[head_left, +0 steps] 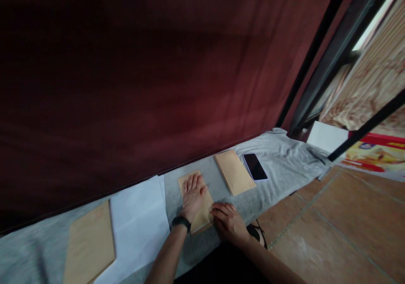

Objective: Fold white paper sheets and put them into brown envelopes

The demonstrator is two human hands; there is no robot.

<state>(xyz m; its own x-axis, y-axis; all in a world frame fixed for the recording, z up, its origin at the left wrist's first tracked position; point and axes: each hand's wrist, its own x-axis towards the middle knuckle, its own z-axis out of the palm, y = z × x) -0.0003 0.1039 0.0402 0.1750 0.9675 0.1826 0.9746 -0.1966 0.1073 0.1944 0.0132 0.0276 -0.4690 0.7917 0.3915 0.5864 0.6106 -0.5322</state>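
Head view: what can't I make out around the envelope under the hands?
All in the head view:
- Middle envelope: face mostly hidden by the left hand and right hand; flap or writing unseen.
- Right hand's fingertips: blurred; pinching or pressing the edge, cannot tell.
- Left envelope: near corner cut off by the bottom edge.
- Phone: dark screen, too small for detail.

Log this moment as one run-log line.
left hand: flat on middle envelope | right hand: fingers on its near right edge | under: grey cloth | beside: white paper, second envelope, phone
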